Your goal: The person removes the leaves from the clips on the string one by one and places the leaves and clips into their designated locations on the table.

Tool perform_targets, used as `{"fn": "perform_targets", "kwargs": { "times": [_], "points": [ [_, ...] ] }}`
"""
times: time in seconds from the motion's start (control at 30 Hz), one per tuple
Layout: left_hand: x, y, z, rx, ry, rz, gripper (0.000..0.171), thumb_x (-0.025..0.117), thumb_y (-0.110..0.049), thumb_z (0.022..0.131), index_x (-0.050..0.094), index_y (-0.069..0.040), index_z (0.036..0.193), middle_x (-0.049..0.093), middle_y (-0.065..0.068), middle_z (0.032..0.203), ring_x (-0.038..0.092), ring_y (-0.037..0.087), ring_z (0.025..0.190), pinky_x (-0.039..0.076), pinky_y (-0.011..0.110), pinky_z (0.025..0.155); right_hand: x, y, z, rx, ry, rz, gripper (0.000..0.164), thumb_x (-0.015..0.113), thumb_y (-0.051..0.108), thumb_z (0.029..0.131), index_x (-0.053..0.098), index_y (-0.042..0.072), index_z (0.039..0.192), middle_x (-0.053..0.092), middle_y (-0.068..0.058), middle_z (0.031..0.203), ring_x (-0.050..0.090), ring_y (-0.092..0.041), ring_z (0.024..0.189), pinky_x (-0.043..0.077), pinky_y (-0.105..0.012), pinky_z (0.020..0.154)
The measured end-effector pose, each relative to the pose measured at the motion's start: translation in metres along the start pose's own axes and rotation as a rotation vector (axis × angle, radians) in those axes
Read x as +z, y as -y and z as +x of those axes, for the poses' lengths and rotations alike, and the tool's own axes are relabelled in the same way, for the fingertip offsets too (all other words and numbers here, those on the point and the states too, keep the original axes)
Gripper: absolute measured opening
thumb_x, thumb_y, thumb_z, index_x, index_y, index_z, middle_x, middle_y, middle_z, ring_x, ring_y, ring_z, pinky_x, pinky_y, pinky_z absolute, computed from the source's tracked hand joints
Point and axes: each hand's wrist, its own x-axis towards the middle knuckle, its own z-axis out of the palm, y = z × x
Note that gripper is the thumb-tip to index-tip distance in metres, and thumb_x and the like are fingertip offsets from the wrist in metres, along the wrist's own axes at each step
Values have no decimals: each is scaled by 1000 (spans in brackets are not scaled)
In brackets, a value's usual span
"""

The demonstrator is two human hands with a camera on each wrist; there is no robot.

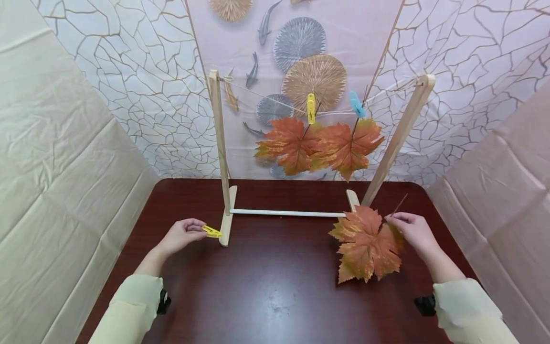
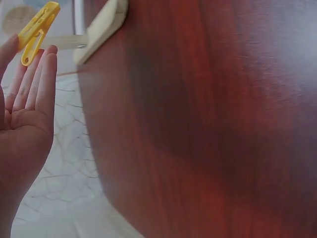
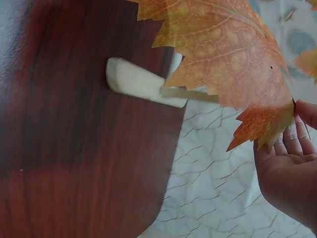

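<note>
Between thumb and fingers my left hand [image 1: 187,235] pinches a yellow clothespin [image 1: 212,231], beside the left foot of a wooden stand [image 1: 223,157]. In the left wrist view the clothespin [image 2: 39,32] sits at the fingertips. My right hand [image 1: 413,230] pinches the dark stem of an orange artificial maple leaf [image 1: 369,243], which hangs in front of the stand's right foot. On the string [image 1: 275,102] between the posts, a yellow clothespin [image 1: 311,109] and a blue clothespin [image 1: 357,104] hold two similar leaves, a left one [image 1: 292,145] and a right one [image 1: 350,148], which overlap.
A white crossbar [image 1: 288,213] joins the stand's feet low over the dark red table [image 1: 266,282]. Patterned cloth [image 1: 124,86] hangs behind the table, and beige cloth walls [image 1: 51,191] rise at both sides.
</note>
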Motion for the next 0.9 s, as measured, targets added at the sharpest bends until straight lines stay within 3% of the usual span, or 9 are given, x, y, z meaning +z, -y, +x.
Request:
{"fn": "perform_targets", "kwargs": {
  "times": [0.17, 0.37, 0.6, 0.77, 0.9],
  "points": [
    [6, 15, -1, -22, -11, -30, 37, 67, -8, 84, 55, 13, 112, 69, 16, 96, 63, 2, 77, 56, 31, 74, -2, -16, 0, 41, -3, -9, 48, 51, 38, 95, 61, -6, 112, 56, 27, 85, 46, 3, 76, 43, -22, 65],
    [14, 31, 0, -58, -17, -52, 36, 67, -6, 83, 55, 14, 110, 69, 13, 91, 65, 10, 77, 56, 27, 71, -6, -41, 3, 96, -6, 8, 51, 51, 39, 94, 60, -8, 113, 52, 31, 80, 46, 2, 76, 45, -23, 66],
    [18, 38, -3, -88, -19, -4, 36, 69, -7, 82, 57, 13, 109, 68, 19, 94, 63, 7, 74, 54, 24, 66, -1, -81, 14, 188, -4, 24, 49, 56, 45, 90, 67, 1, 107, 65, 6, 91, 52, -10, 85, 46, -32, 69],
    [19, 41, -4, -93, -16, 23, 35, 69, -7, 81, 57, 13, 108, 68, 21, 95, 64, 10, 74, 55, 27, 65, 1, -89, 9, 208, 43, -13, 56, 51, 43, 92, 60, -7, 116, 64, -15, 108, 53, -16, 92, 47, -31, 74],
    [19, 43, -6, -105, -30, 55, 34, 71, -7, 80, 58, 11, 106, 68, 21, 95, 65, 15, 75, 54, 26, 64, 3, -94, 7, 253, 60, -12, 55, 49, 40, 94, 57, -9, 118, 62, -21, 111, 56, -20, 93, 50, -34, 75]
  ]
}}
